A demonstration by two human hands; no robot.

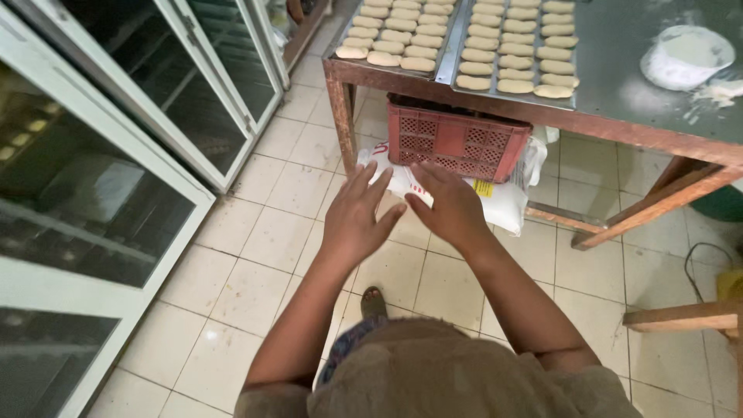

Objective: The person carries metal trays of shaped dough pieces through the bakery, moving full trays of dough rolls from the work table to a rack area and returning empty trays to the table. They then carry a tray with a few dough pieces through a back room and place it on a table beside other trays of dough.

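Both hands (402,210) empty, near one red crate (455,142)

Both empty hands, left hand (354,217) and right hand (449,207), hover open before a red crate (453,141) on a white sack (503,203).

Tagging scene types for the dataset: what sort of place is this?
Likely a small bakery workroom: metal trays of shaped raw dough pieces on a worktable, a floury white tub, and glass-door cabinets alongside.

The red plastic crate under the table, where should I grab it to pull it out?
Grip the red crate by its top rim at both front corners, coming from the front, one hand per side. It sits on a white sack beneath the wooden table, so only the latticed front face is reachable.
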